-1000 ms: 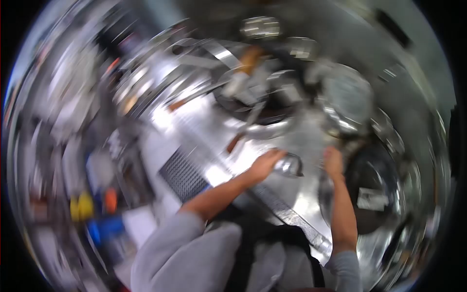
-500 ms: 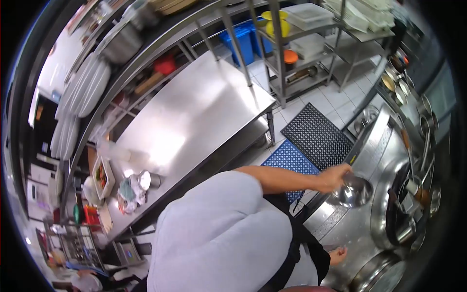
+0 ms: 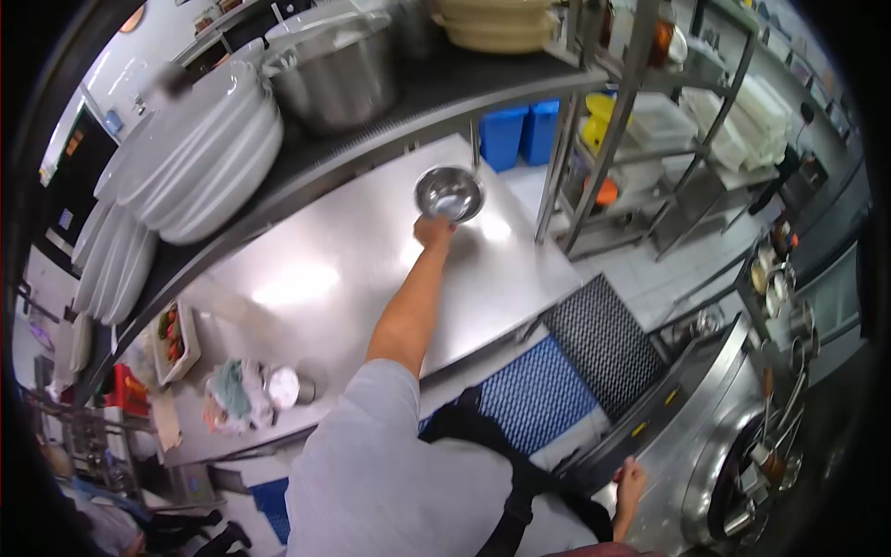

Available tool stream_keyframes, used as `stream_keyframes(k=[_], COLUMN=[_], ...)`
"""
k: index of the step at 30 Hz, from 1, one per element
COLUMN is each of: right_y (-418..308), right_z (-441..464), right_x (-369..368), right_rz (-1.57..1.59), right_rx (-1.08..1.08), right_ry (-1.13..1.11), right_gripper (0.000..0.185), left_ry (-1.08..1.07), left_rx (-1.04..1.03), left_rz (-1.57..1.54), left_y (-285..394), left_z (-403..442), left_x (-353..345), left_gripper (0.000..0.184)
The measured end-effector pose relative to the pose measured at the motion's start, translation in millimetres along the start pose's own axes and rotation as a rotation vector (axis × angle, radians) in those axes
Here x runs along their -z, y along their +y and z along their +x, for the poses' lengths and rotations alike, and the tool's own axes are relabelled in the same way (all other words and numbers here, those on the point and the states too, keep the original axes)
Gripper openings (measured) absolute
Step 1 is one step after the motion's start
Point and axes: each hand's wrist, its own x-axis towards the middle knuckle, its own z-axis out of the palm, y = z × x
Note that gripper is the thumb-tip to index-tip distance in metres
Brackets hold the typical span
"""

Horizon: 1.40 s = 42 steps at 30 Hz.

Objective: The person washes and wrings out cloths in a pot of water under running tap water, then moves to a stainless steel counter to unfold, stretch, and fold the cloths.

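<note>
My left hand point(image 3: 433, 231) is closed on the near rim of a shiny metal bowl point(image 3: 450, 195). The arm is stretched out over the steel table point(image 3: 357, 269), so the bowl is at its far end. Whether the bowl's base touches the tabletop, I cannot tell. My right hand point(image 3: 631, 480) is held low beside the steel stove counter point(image 3: 664, 478), fingers loosely bent, with nothing visible in it.
Stacked white plates point(image 3: 209, 158) and a large metal pot point(image 3: 339, 79) fill the shelf above the table. Crumpled cloths point(image 3: 239, 395), a metal container point(image 3: 290, 385) and a vegetable tray point(image 3: 176, 343) occupy its near left. Blue point(image 3: 534, 395) and black mats point(image 3: 603, 343) cover the floor.
My left hand has carried the bowl from above the stove counter on the right across to the far end of the steel table. My body and view have turned left; my right hand stays by the counter.
</note>
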Motion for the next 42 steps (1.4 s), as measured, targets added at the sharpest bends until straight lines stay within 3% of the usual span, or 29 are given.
stream_keyframes(k=[2, 5, 7, 8, 9, 10, 11, 12, 13, 14, 16, 17, 18, 19, 21, 23, 24, 27, 28, 30, 31, 32, 33, 34, 35, 36, 38, 40, 42], right_y=[-13.5, -2.6, 66.8, 43.4, 2.8, -24.3, 58.0, 127.5, 108.9, 113.6, 114.4, 88.1, 65.8, 32.3, -13.3, -87.0, -80.9, -75.2, -82.7, -110.8, -129.6, -142.9, -153.2, -163.5, -180.1, -194.3, -215.0, -214.2, -225.2], right_z=[3.9, 19.0, 46.5, 36.0, 24.6, 23.4, 56.2, 101.5, 114.7, 126.0, 154.7, 159.6, 162.0, 154.8, 156.6, 162.6, 194.9, 155.8, 146.2, 83.7, 37.9, -2.1, -43.8, -89.0, -139.3, -189.7, -278.6, -342.9, -401.3], right_x=[-30.8, -66.5, -70.8, -77.8, -93.2, -101.7, -92.7, -88.2, -96.2, -109.0, -155.0, -186.8, -215.8, -236.6, -282.3, -301.1, -310.8, -341.8, -352.4, -385.7, -401.2, -418.7, -436.0, -452.4, -467.5, -480.4, -510.7, -542.0, -564.1], right_rz=[-0.027, 0.013, -0.031, -0.118, -0.223, -0.323, -0.318, -0.415, -0.288, -0.329, -0.381, -0.399, -0.421, -0.450, -0.554, -0.257, -0.126, -0.908, -1.047, -0.895, -0.814, -0.796, -0.775, -0.753, -0.758, -0.769, -0.827, -0.792, -0.800], right_rx=[-0.034, -0.033, -0.118, -0.086, -0.046, 0.073, 0.079, 0.449, 0.073, 0.145, 0.327, 0.439, 0.545, 0.591, 0.325, -0.405, -0.495, 0.904, 1.069, 0.647, 0.425, 0.432, 0.435, 0.430, 0.586, 0.727, 0.909, 0.817, 0.813], right_ry=[-0.082, -0.235, -0.354, -0.358, -0.390, -0.422, -0.478, -0.539, -0.794, -0.778, -0.766, -0.786, -0.779, -0.771, -0.694, -0.998, -1.329, -1.189, -1.282, -1.492, -1.574, -1.655, -1.732, -1.807, -1.852, -1.879, -1.945, -2.061, -2.127], right_gripper=[0.044, 0.037, 0.033, 0.034, 0.035, 0.032, 0.025, 0.021, 0.016, 0.017, 0.023, 0.028, 0.033, 0.038, 0.051, 0.054, 0.044, 0.052, 0.060, 0.056, 0.055, 0.055, 0.055, 0.055, 0.051, 0.048, 0.045, 0.045, 0.044], left_ry=[0.050, 0.076, 0.071, 0.043, -0.151, -0.235, -0.326, -0.438, -0.579, -0.766, -1.032, -1.042, -1.005, -0.910, -0.726, -0.510, -0.311, 0.146, 0.295, 0.471, -0.067, -0.163, -0.350, -0.297, -0.175, 0.328, 0.518, 0.756, 0.758], left_rx=[0.051, 0.250, 0.252, 0.120, 0.326, 0.305, 0.228, 0.133, 0.044, 0.106, 0.039, -0.010, -0.146, -0.094, -0.055, -0.096, 0.038, 0.230, 0.244, 0.731, 0.563, 0.515, 0.717, 0.890, 1.042, 1.293, 1.207, 1.109, 1.069], left_rz=[0.157, 0.012, -0.226, -0.009, -0.123, -0.104, -0.031, 0.027, 0.077, -0.011, 0.245, 0.316, 0.462, 0.520, 0.619, 0.942, 1.008, 1.123, 1.095, 0.789, 1.420, 1.473, 1.400, 0.932, 0.788, 0.410, 0.095, -0.269, -0.239], left_y=[11.0, -6.0, -27.3, -77.2, -63.0, -61.9, -60.0, -52.1, -42.7, -12.1, 30.8, 36.4, 30.7, 43.3, 29.2, 15.1, -13.0, -86.2, -124.8, -171.2, -208.8, -240.5, -235.8, -257.9, -253.8, -251.4, -253.3, -254.5, -253.2], left_z=[46.6, 102.0, 111.5, 140.2, 113.4, 82.8, 41.6, 2.9, -43.0, -89.9, -150.9, -173.3, -190.3, -208.1, -237.1, -271.8, -292.5, -362.2, -389.1, -439.2, -476.9, -510.8, -532.5, -560.7, -573.0, -584.3, -604.0, -607.4, -604.3], left_x=[3.0, 4.7, 9.5, 8.7, 21.0, 31.1, 45.2, 67.8, 95.3, 128.9, 197.1, 234.3, 272.3, 311.2, 397.9, 481.6, 523.2, 629.4, 661.5, 705.6, 733.0, 750.6, 753.2, 774.2, 774.6, 768.7, 782.5, 802.0, 827.4], left_gripper=[0.022, 0.020, 0.023, 0.026, 0.028, 0.028, 0.029, 0.031, 0.035, 0.031, 0.034, 0.034, 0.029, 0.026, 0.025, 0.028, 0.029, 0.028, 0.027, 0.026, 0.026, 0.029, 0.031, 0.021, 0.017, 0.016, 0.017, 0.015, 0.015])
